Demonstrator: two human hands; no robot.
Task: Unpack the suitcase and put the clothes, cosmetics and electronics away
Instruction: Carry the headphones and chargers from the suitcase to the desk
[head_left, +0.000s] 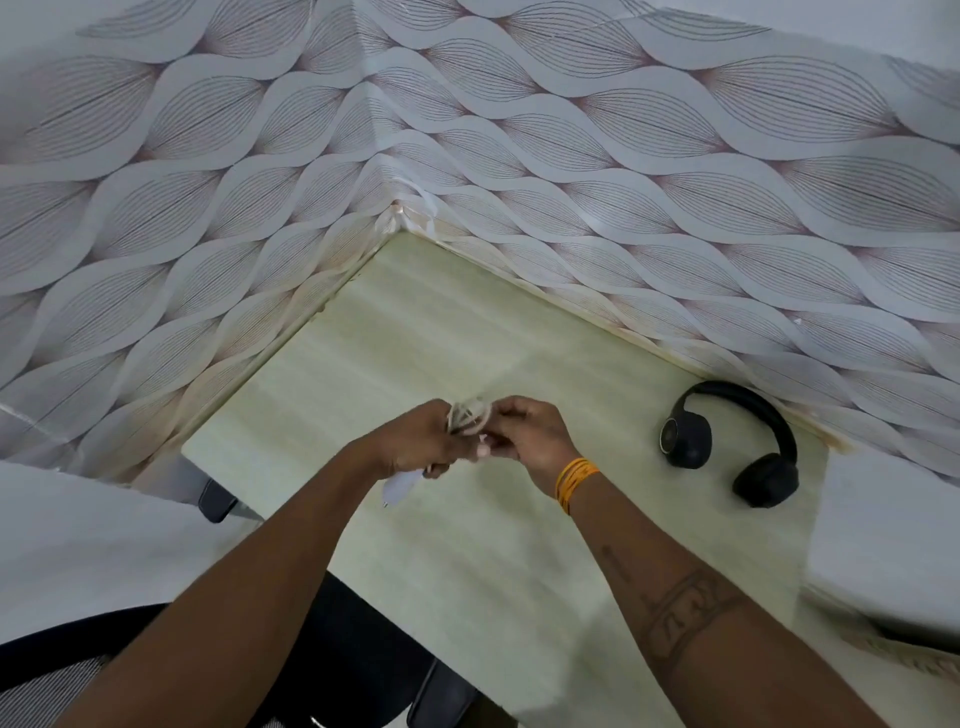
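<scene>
Over the pale wooden desk both my hands meet around a white charger with its cable. My left hand grips the coiled white cable, and the white plug body sticks out below its palm. My right hand pinches the same coil from the right side; an orange band sits on that wrist. Black over-ear headphones lie flat on the desk to the right, near the wall and apart from my hands.
The desk fits into a corner of walls with leaf-pattern wallpaper. A black office chair stands under the desk's near edge, its armrest at the left. White surfaces flank the desk at the left and right.
</scene>
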